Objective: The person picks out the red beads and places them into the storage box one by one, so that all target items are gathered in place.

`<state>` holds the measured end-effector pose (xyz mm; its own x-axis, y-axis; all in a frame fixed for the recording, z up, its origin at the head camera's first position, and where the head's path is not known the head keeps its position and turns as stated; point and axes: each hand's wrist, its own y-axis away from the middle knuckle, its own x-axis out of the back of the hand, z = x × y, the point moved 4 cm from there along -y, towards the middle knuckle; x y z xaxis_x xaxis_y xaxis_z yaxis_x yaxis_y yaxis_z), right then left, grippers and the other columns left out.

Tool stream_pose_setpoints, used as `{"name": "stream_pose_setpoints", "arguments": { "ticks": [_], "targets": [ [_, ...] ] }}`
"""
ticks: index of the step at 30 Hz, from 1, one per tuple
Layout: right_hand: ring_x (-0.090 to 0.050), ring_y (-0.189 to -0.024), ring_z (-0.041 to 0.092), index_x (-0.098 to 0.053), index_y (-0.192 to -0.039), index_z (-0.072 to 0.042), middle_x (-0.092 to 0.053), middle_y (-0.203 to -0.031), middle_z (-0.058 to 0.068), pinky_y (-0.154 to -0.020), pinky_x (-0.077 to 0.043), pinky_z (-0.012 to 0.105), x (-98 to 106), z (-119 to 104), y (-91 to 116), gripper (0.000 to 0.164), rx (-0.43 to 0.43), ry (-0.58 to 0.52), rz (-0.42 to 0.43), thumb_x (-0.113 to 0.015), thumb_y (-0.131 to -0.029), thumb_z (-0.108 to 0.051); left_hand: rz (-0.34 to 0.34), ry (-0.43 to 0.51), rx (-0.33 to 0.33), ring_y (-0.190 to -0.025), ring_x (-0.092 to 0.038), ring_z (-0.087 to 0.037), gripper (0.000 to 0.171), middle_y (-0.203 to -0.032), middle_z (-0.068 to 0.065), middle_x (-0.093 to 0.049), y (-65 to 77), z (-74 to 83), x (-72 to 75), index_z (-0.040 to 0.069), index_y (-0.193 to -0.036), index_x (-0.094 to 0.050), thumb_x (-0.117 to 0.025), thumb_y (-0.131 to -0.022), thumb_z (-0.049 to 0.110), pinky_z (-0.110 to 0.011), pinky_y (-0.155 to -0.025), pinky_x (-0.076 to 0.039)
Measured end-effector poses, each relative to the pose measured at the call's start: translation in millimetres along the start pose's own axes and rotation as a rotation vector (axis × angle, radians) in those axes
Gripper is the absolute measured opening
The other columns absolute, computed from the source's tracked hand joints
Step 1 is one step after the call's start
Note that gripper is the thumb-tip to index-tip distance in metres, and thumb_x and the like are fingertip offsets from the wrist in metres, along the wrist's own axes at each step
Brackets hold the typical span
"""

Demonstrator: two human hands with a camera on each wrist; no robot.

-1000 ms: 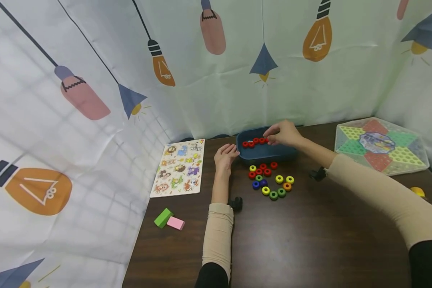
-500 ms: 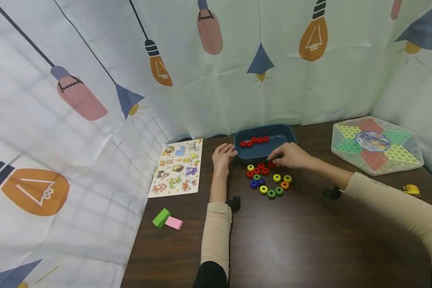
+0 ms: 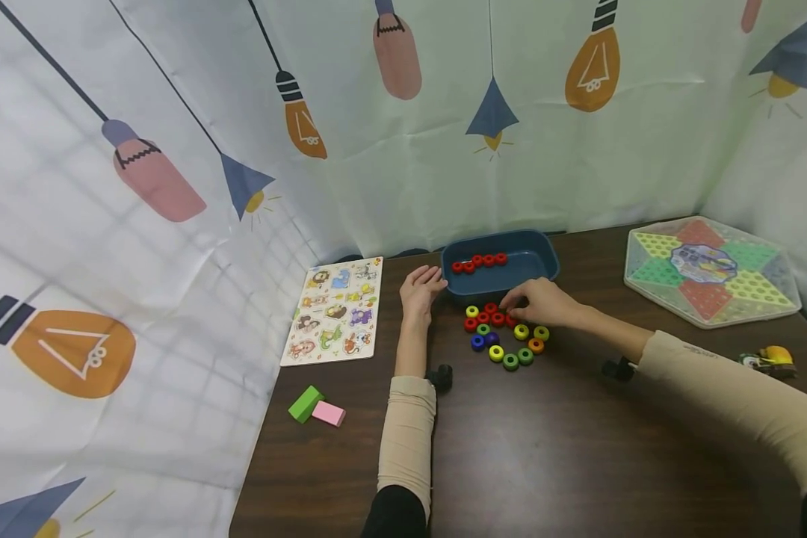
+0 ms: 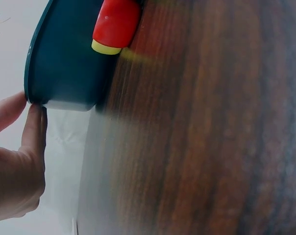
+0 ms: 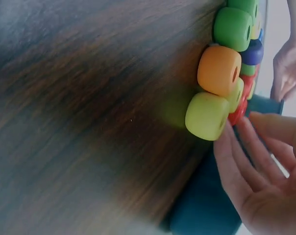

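My left hand (image 3: 420,297) rests its straight fingers on the left end of a dark blue tray (image 3: 542,263); in the left wrist view, its fingertips are right at the rim. Several red beads lie in a row inside the tray. In front of it sits a loose group of beads in red, yellow, green, blue and orange. My right hand (image 3: 543,302) reaches down at the group's right side and pinches a red bead (image 5: 238,112) between thumb and fingers. Beside those fingertips are a yellow bead (image 5: 207,116) and an orange bead (image 5: 219,70).
A wooden animal puzzle board (image 3: 335,312) lies left of the tray. Green and pink blocks, the pink block (image 3: 328,413) in front, are nearer on the left. At right lie a hexagonal Chinese checkers box (image 3: 713,270) and a small yellow-topped toy (image 3: 773,360).
My right hand has moved from over the tray down to the beads in front. The red bead at its fingertips has shifted toward the other red beads. My left hand stays at the tray.
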<state>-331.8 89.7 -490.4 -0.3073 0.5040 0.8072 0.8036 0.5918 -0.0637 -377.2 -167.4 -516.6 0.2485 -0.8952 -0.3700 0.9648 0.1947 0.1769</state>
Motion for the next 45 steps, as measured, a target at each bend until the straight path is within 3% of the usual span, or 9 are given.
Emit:
{"name": "stream_pose_setpoints", "arguments": {
  "ticks": [5, 8, 16, 23, 27, 34, 40, 45],
  "targets": [
    [-0.070, -0.067, 0.015, -0.073, -0.112, -0.012, -0.074, -0.101, 0.005, -0.062, -0.059, 0.032, -9.1, 7.0, -4.2, 0.022, -0.105, -0.254, -0.136, -0.068, -0.091, -0.008, -0.001, -0.010, -0.003, -0.115, -0.064, -0.021, 0.059, -0.126, -0.015, -0.064, -0.5, 0.9, 0.4, 0.005, -0.129, -0.055, -0.072, -0.077, -0.017, -0.031, -0.086, -0.057],
    [-0.072, -0.072, 0.021, -0.072, -0.114, -0.008, -0.073, -0.101, 0.010, -0.064, -0.061, 0.037, -12.3, 9.3, -4.5, 0.023, -0.166, -0.367, -0.173, -0.066, -0.092, -0.005, -0.009, -0.016, 0.001, -0.115, -0.064, -0.021, 0.060, -0.128, -0.016, -0.062, 0.4, 0.4, -0.2, 0.004, -0.130, -0.053, -0.071, -0.077, -0.017, -0.031, -0.087, -0.056],
    [-0.073, -0.073, 0.029, -0.072, -0.113, -0.004, -0.073, -0.103, 0.013, -0.067, -0.060, 0.046, 0.4, -5.5, -14.0, 0.024, -0.149, -0.439, -0.214, -0.069, -0.089, -0.002, -0.016, -0.018, 0.002, -0.119, -0.062, -0.025, 0.061, -0.131, -0.019, -0.060, 3.3, -3.3, -2.7, 0.002, -0.132, -0.052, -0.070, -0.077, -0.019, -0.031, -0.087, -0.056],
    [-0.073, -0.080, 0.032, -0.071, -0.113, -0.003, -0.072, -0.106, 0.012, -0.076, -0.058, 0.053, 26.1, -26.9, -56.2, 0.023, -0.150, -0.529, -0.179, -0.068, -0.091, -0.004, -0.004, -0.027, -0.009, -0.118, -0.062, -0.025, 0.059, -0.131, -0.020, -0.060, 4.4, -2.5, -0.9, 0.002, -0.131, -0.052, -0.069, -0.078, -0.018, -0.032, -0.086, -0.057],
    [-0.072, -0.083, 0.034, -0.069, -0.116, -0.001, -0.072, -0.106, 0.014, -0.077, -0.058, 0.050, 29.3, -31.3, -88.1, 0.024, -0.186, -0.536, -0.128, -0.067, -0.092, -0.004, 0.010, -0.035, -0.015, -0.117, -0.062, -0.024, 0.058, -0.129, -0.019, -0.061, 5.1, -1.0, 0.3, 0.002, -0.131, -0.052, -0.068, -0.079, -0.018, -0.032, -0.086, -0.057],
    [-0.071, -0.086, 0.037, -0.068, -0.117, 0.001, -0.070, -0.106, 0.021, -0.080, -0.057, 0.051, 17.2, -25.0, -134.8, 0.026, -0.274, -0.474, -0.116, -0.065, -0.091, -0.002, -0.002, -0.005, -0.021, -0.116, -0.063, -0.024, 0.059, -0.133, -0.024, -0.057, 3.8, -0.5, -1.4, 0.001, -0.131, -0.051, -0.067, -0.078, -0.020, -0.032, -0.086, -0.057],
    [-0.071, -0.088, 0.040, -0.068, -0.116, 0.002, -0.070, -0.102, 0.026, -0.079, -0.058, 0.049, 5.7, -9.9, -149.8, 0.026, -0.326, -0.449, -0.112, -0.064, -0.091, 0.001, -0.005, 0.006, -0.015, -0.117, -0.062, -0.025, 0.058, -0.132, -0.022, -0.059, 2.6, -1.9, -2.8, 0.002, -0.130, -0.052, -0.068, -0.078, -0.020, -0.032, -0.086, -0.057],
    [-0.072, -0.085, 0.036, -0.071, -0.113, 0.000, -0.072, -0.101, 0.022, -0.077, -0.059, 0.047, -5.9, -1.4, -153.0, 0.024, -0.352, -0.477, -0.120, -0.067, -0.089, 0.000, 0.003, -0.015, -0.026, -0.119, -0.061, -0.027, 0.059, -0.132, -0.023, -0.058, -0.1, -2.0, -2.3, 0.003, -0.130, -0.053, -0.069, -0.077, -0.018, -0.033, -0.087, -0.056]
  ]
}}
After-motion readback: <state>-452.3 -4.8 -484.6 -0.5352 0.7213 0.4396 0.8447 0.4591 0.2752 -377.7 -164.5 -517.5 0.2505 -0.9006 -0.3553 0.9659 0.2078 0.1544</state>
